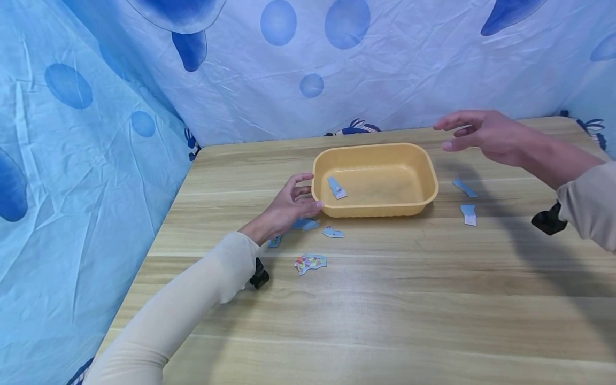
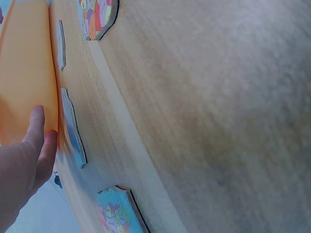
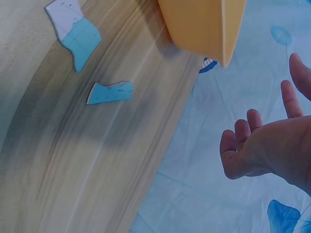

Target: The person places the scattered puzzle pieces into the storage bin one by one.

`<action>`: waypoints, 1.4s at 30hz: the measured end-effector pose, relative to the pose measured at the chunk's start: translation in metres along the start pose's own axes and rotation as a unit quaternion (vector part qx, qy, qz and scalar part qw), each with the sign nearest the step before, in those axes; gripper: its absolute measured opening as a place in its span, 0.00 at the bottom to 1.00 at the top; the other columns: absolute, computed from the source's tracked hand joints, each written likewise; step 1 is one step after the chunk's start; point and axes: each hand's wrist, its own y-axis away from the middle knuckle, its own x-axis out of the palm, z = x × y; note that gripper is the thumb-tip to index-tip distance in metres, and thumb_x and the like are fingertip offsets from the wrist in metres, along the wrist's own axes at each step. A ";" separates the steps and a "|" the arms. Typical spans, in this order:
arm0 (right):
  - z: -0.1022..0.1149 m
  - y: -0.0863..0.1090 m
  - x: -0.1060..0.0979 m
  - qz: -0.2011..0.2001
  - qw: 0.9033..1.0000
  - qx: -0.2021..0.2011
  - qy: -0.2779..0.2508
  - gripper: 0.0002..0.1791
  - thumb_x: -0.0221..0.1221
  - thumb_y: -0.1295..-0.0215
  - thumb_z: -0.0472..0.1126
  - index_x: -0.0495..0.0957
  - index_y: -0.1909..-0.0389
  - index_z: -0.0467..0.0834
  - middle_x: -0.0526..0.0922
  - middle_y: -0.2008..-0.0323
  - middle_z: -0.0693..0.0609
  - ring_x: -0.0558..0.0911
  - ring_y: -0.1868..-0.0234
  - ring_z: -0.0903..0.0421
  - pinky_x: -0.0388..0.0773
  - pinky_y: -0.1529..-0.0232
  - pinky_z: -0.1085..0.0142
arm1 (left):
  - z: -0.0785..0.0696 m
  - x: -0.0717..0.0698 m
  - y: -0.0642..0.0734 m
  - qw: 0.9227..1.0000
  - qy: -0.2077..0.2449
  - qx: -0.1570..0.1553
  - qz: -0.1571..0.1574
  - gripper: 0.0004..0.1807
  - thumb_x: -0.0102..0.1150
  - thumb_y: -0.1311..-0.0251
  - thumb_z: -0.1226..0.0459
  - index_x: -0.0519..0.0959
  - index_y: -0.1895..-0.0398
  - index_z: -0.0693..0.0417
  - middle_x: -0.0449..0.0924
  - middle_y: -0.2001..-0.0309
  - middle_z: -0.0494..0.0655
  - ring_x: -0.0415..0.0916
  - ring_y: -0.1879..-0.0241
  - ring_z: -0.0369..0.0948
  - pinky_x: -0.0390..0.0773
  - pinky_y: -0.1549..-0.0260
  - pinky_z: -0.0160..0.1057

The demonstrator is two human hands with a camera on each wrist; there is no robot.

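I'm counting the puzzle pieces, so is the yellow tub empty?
No, one blue-and-white piece lies inside the yellow tub, near its left end.

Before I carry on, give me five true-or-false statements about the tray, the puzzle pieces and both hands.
1. The left hand is at the left end of the yellow tray. True.
2. Three puzzle pieces lie inside the tray. False: only one puzzle piece shows in it.
3. A blue-and-white piece lies on the table, right of the tray. True.
4. The right hand grips a piece. False: its fingers hold nothing, and it is raised above the table.
5. The brightly multicoloured piece lies on the table, nearer the person than the tray. True.
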 end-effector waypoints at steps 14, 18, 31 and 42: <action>-0.016 0.008 -0.008 -0.005 0.999 0.024 0.030 0.30 0.62 0.35 0.46 0.65 0.33 0.62 0.47 0.28 0.45 0.46 0.30 0.39 0.44 0.34 0.34 | 0.000 -0.001 -0.001 1.000 -0.007 -0.003 -0.001 0.40 0.63 0.42 0.72 0.55 0.30 0.44 0.60 0.33 0.57 0.66 0.37 0.52 0.78 0.47 0.45; -0.021 0.011 -0.010 -0.009 0.999 0.028 0.043 0.32 0.62 0.35 0.47 0.63 0.31 0.59 0.46 0.28 0.43 0.46 0.30 0.37 0.44 0.34 0.33 | -0.001 0.000 -0.001 1.000 -0.007 -0.004 0.000 0.40 0.63 0.42 0.72 0.54 0.30 0.44 0.60 0.33 0.57 0.66 0.37 0.53 0.77 0.47 0.46; -0.037 0.019 -0.016 -0.024 0.998 0.031 0.042 0.31 0.62 0.35 0.45 0.65 0.33 0.65 0.46 0.28 0.41 0.45 0.30 0.34 0.46 0.35 0.33 | 0.001 -0.001 -0.001 1.000 -0.010 -0.003 -0.002 0.41 0.63 0.42 0.72 0.54 0.29 0.46 0.60 0.33 0.58 0.66 0.36 0.53 0.78 0.48 0.44; -0.049 0.024 -0.017 -0.019 0.996 0.046 0.068 0.31 0.62 0.36 0.48 0.64 0.33 0.62 0.46 0.28 0.38 0.46 0.31 0.33 0.48 0.38 0.32 | 0.000 -0.001 -0.001 1.000 -0.009 0.000 -0.002 0.41 0.63 0.42 0.73 0.54 0.29 0.46 0.59 0.33 0.59 0.65 0.36 0.54 0.78 0.48 0.44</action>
